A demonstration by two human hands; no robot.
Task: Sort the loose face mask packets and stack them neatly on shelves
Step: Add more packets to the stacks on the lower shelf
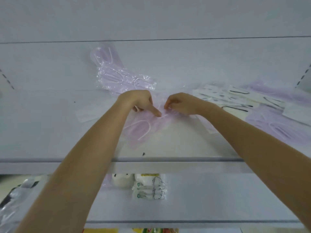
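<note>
Both hands reach onto the shelf [50, 132] and meet over a pink packet [143, 130] that lies flat on it, just below them. The left hand [139, 101] presses its outstretched forefinger down on the packet's upper end; its other fingers are curled under, and I cannot tell whether they hold anything. The right hand [178, 103] has its fingers curled, and thumb and fingertips pinch the packet's plastic close beside that forefinger. A white ear loop shows through the wrapper near the left forearm.

Beyond the left hand lies a pink pile [117, 76] of crumpled clear wrappers, angled toward the back of the shelf. A white packet [84, 115] lies flat to the left of the left hand. To the right of the right hand lie white packets [235, 96] with dark loops, overlapping, and further right more pink packets [269, 121]. Under the forearms, a lower shelf [218, 199] carries a small stack [148, 187] of white packets between the arms, and clear bags [10, 199] outside the left elbow
</note>
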